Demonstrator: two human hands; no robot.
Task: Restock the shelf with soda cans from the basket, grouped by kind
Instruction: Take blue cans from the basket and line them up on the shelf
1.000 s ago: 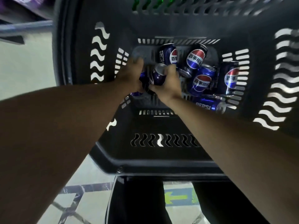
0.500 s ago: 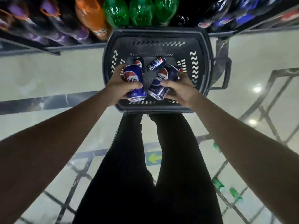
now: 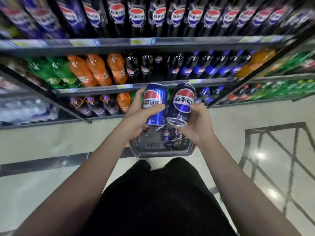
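My left hand (image 3: pixel 136 120) grips a bright blue Pepsi can (image 3: pixel 156 103), held upright in front of the shelves. Right beside it, my right hand (image 3: pixel 198 125) grips a darker blue Pepsi can (image 3: pixel 181 104), tilted so its bottom rim faces me. The two cans touch side by side. Below them on the floor sits the dark plastic basket (image 3: pixel 153 151), mostly hidden by my hands, with a few Pepsi cans (image 3: pixel 166 134) lying inside.
The shelf (image 3: pixel 136 86) ahead carries rows of Pepsi bottles (image 3: pixel 187 70), orange soda bottles (image 3: pixel 98 70) and green bottles (image 3: pixel 51 72); a top row (image 3: pixel 138 16) is all Pepsi. Purple-capped bottles (image 3: pixel 95 106) stand on the lowest shelf. Glossy tiled floor lies left and right.
Both hands have lifted their cans up out of the basket to chest height. The view has tilted upward, so the shelves fill the top and the basket has dropped away below.
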